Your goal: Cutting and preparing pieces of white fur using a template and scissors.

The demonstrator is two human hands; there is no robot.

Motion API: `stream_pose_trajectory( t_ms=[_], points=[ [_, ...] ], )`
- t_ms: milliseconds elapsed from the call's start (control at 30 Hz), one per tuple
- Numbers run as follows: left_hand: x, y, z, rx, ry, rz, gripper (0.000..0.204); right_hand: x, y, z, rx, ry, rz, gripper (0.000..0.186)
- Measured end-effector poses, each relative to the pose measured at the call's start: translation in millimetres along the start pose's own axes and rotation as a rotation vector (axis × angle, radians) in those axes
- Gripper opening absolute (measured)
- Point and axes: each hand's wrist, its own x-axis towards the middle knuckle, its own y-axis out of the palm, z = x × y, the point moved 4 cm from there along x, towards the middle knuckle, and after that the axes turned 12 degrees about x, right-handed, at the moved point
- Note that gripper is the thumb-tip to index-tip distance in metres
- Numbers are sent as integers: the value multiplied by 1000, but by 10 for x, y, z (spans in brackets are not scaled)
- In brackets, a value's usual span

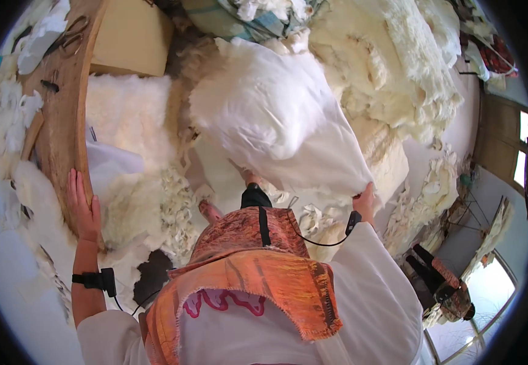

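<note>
My left hand [84,205] lies with stretched fingers against the edge of a long wooden bench [63,121]. It holds nothing. In my right hand [365,202] the near right corner of a white sheepskin [258,115] is pinched. The skin spreads out in front of me, its smooth side partly showing and a fluffy white mound near its middle. Its far end lies by a bundle in checked cloth [264,27]. On the bench are scissors [74,35] and a small black object [50,86], whose kind I cannot make out.
Cream fleeces [385,67] are heaped at the far right. Another pale fleece [129,109] lies beside the bench, near a tan box [131,36]. Wool scraps [319,222] litter the floor around my feet. Another person [443,283] is at the right, near a bright window.
</note>
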Motion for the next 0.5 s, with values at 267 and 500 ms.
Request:
stream_pose_trajectory(
  t_ms=[267, 500],
  points=[
    [-16, 39, 10, 24, 40, -18, 61, -250, -155, 134, -209, -84, -92, 76],
    [-36, 9, 27, 35, 45, -31, 61, -344, -702, 52, -56, -36, -180, 68]
  ],
)
